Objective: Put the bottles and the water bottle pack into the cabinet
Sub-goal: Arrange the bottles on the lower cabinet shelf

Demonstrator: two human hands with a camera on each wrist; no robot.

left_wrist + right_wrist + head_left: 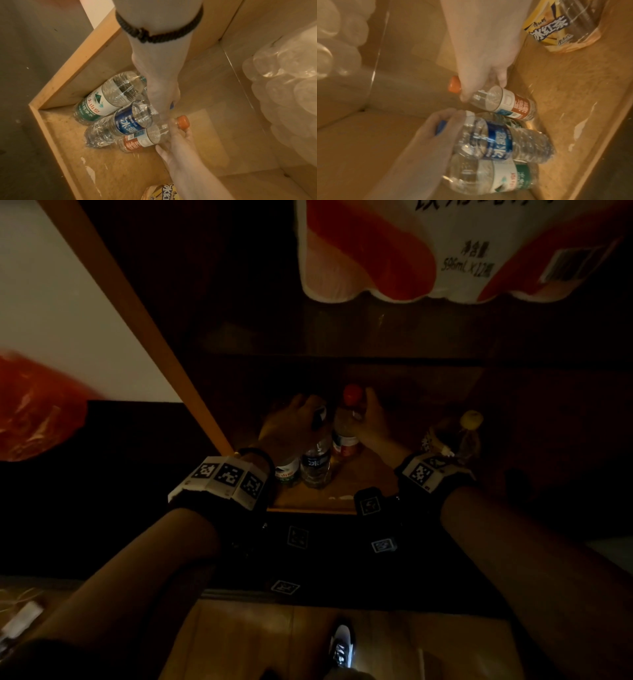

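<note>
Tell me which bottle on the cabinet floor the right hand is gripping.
The orange-capped bottle with the orange-and-white label; the right hand pinches its neck. The blue-label bottle is in the left hand, and the green-label bottle stands beside it.

On the dim cabinet shelf (308, 498), the left hand (291, 422) gripped a blue-labelled bottle (317, 463) just beside the right hand's (371, 419) grip on the red-capped bottle (346, 433).

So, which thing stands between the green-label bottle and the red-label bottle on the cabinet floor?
The clear plastic blue-label bottle stands between the green-label bottle and the red-label bottle; the left wrist view shows it best.
</note>
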